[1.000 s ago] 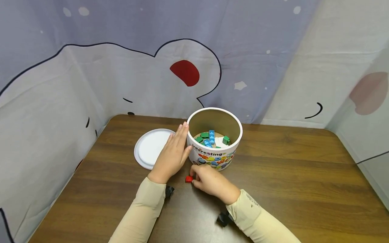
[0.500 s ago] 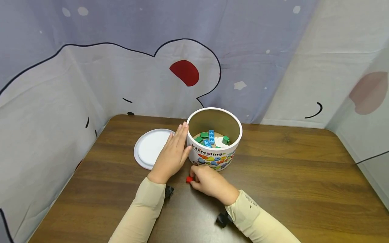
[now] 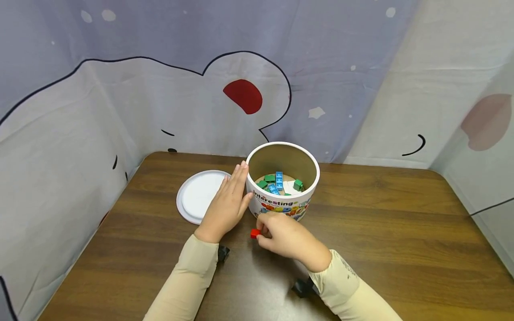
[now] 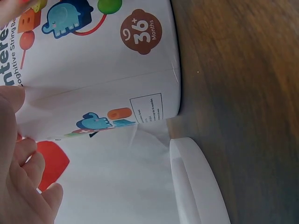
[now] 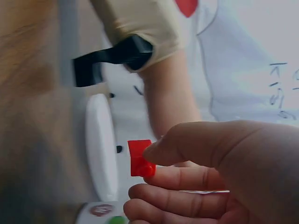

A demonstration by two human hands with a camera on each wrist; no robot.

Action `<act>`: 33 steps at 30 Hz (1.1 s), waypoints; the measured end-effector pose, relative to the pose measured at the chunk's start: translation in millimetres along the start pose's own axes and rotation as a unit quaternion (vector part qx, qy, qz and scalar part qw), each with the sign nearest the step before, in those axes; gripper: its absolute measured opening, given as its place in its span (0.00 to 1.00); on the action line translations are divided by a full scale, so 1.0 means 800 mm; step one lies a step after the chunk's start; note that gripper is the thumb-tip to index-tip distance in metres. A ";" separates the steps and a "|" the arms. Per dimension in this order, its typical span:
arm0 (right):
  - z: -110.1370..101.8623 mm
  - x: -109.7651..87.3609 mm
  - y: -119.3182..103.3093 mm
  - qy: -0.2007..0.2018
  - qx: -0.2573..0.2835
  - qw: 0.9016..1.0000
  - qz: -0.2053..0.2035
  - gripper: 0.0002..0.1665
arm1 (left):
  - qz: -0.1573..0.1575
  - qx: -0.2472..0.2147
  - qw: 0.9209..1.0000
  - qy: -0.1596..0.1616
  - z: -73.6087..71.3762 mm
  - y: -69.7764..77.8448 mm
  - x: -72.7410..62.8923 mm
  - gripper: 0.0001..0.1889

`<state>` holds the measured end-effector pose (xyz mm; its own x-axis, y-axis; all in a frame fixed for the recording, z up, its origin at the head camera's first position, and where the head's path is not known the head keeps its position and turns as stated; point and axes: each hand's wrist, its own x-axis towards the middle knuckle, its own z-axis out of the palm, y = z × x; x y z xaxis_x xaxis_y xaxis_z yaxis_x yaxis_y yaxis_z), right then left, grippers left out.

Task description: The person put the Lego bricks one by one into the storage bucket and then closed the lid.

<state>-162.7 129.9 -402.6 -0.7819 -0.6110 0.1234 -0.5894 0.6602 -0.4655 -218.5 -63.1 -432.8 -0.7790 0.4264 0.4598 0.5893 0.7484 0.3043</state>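
A small red toy brick (image 5: pixel 139 156) is pinched between the thumb and forefinger of my right hand (image 3: pixel 285 236), in front of the bucket. My left hand (image 3: pixel 225 203) rests with straight fingers against the left side of the white printed bucket (image 3: pixel 281 209). The bucket stands upright without its lid. Inside it lie several green bricks (image 3: pixel 270 178), blue bricks (image 3: pixel 279 180) and a white piece (image 3: pixel 290 187) at the bottom. In the left wrist view the bucket's printed wall (image 4: pixel 93 60) fills much of the picture, with my fingers at its edge.
A round white lid (image 3: pixel 196 196) lies flat on the wooden table (image 3: pixel 381 232), left of the bucket and partly behind my left hand. Patterned cloth (image 3: pixel 160 98) hangs behind and at both sides of the table. A black wrist mount (image 3: pixel 303 287) sits under my right sleeve.
My right hand has moved slightly right and up with the red toy brick in its fingers, now overlapping the bucket's lower front. My left hand stays in place.
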 end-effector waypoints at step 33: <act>-0.094 0.013 0.050 0.283 0.077 0.955 0.036 0.07 | -0.007 0.002 1.000 -0.006 0.005 0.001 0.002 0.37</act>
<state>-209.5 182.4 -354.1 -0.8292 -0.2031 0.5208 -0.5274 0.5929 -0.6085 -220.4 -60.1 -434.9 -0.7897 0.4222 0.4450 0.5776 0.7561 0.3077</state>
